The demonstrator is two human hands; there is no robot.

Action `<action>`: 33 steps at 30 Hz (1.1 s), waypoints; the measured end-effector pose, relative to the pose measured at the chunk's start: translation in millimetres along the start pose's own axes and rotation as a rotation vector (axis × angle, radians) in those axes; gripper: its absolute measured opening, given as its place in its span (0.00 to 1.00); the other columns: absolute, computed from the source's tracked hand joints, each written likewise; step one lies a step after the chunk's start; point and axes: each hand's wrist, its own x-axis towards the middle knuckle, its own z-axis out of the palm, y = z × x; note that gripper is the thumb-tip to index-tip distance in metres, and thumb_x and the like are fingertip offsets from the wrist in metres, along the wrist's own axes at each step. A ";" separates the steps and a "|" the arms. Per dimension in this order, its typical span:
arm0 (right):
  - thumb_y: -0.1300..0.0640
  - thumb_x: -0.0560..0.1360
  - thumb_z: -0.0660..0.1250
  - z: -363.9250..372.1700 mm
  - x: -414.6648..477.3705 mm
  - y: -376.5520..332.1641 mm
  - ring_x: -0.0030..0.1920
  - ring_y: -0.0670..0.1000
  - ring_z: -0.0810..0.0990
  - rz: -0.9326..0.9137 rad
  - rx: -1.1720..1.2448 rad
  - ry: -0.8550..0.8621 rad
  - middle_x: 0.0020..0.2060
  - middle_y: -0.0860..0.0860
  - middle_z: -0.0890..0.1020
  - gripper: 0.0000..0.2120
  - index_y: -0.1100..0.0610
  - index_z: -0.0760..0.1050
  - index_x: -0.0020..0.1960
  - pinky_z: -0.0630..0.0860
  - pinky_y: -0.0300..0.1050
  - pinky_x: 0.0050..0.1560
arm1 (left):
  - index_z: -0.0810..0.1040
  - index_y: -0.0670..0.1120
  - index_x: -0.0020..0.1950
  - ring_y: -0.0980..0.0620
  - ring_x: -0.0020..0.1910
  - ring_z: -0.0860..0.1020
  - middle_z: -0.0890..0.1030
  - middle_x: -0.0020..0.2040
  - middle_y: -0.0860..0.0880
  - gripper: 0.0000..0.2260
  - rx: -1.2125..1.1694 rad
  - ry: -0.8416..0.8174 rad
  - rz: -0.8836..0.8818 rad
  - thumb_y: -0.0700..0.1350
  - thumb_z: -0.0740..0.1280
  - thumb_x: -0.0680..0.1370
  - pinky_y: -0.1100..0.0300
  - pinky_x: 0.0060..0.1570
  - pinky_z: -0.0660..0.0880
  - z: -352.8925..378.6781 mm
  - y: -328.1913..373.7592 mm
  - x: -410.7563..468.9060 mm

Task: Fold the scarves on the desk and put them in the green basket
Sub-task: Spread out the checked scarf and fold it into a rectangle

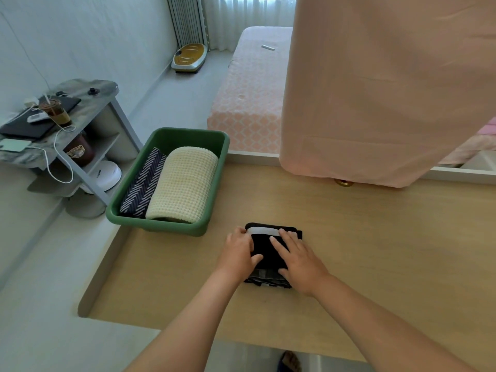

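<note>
Scarf (268, 251), black with a pale band, lies folded small on the wooden desk (375, 251), just right of the green basket (171, 226). It is pressed flat by both hands: the left hand (239, 253) is curled over its left edge, the right hand (298, 261) is spread open on top. Two folded scarves, one striped (142, 186) and one cream (182, 183), are held in the basket. A pink cloth (389, 89) is hung behind the desk, with a bed (249, 98) beyond.

Both hands (271, 255) cover much of the black scarf (264, 248) beneath them.
</note>
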 end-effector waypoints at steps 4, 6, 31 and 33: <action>0.53 0.82 0.59 19.3 -6.1 1.2 0.77 0.52 0.31 0.016 0.041 -0.004 0.78 0.52 0.34 0.35 0.49 0.40 0.81 0.50 0.52 0.79 | 0.54 0.47 0.76 0.44 0.67 0.72 0.68 0.71 0.43 0.40 -0.399 -0.139 -0.343 0.53 0.74 0.73 0.53 0.61 0.74 6.1 2.9 -0.1; 0.55 0.79 0.60 17.9 -4.7 -0.8 0.77 0.52 0.30 0.028 0.114 -0.017 0.78 0.52 0.33 0.39 0.49 0.39 0.81 0.52 0.52 0.78 | 0.49 0.47 0.79 0.44 0.66 0.74 0.70 0.71 0.43 0.44 -0.463 -0.190 -0.414 0.52 0.74 0.73 0.53 0.57 0.76 7.7 4.8 3.5; 0.65 0.63 0.75 -106.0 109.7 -36.4 0.53 0.56 0.82 -0.103 0.088 0.510 0.57 0.52 0.81 0.35 0.56 0.73 0.69 0.79 0.46 0.28 | 0.70 0.54 0.69 0.56 0.59 0.76 0.75 0.60 0.56 0.19 -0.767 0.162 -0.072 0.50 0.67 0.79 0.54 0.60 0.76 -136.2 -0.1 72.4; 0.64 0.65 0.75 -134.5 138.2 -53.9 0.55 0.58 0.81 -0.125 0.062 0.583 0.59 0.54 0.80 0.33 0.57 0.73 0.69 0.80 0.48 0.32 | 0.72 0.58 0.68 0.55 0.59 0.77 0.75 0.61 0.58 0.20 -0.821 0.208 -0.006 0.53 0.67 0.76 0.53 0.60 0.77 -167.7 -13.9 88.4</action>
